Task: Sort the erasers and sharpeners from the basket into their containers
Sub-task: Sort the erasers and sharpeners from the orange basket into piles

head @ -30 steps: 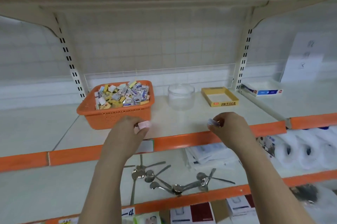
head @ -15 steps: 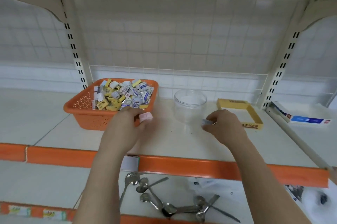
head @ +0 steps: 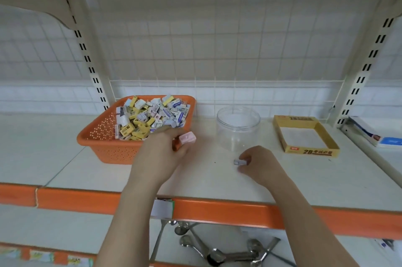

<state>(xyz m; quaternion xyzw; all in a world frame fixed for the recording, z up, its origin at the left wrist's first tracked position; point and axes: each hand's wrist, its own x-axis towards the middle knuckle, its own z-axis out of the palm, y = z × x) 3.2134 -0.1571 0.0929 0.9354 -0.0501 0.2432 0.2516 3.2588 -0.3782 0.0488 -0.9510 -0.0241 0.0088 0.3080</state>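
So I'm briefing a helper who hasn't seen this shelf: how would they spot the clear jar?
Look at the white shelf with the orange front edge. Between the orange basket and the yellow box stands the clear jar. It alone is round and see-through, with no lid.

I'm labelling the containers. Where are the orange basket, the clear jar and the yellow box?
orange basket (head: 102,136), head view, perforated left wall.
clear jar (head: 238,136), head view, front wall.
yellow box (head: 311,152), head view, printed front side.
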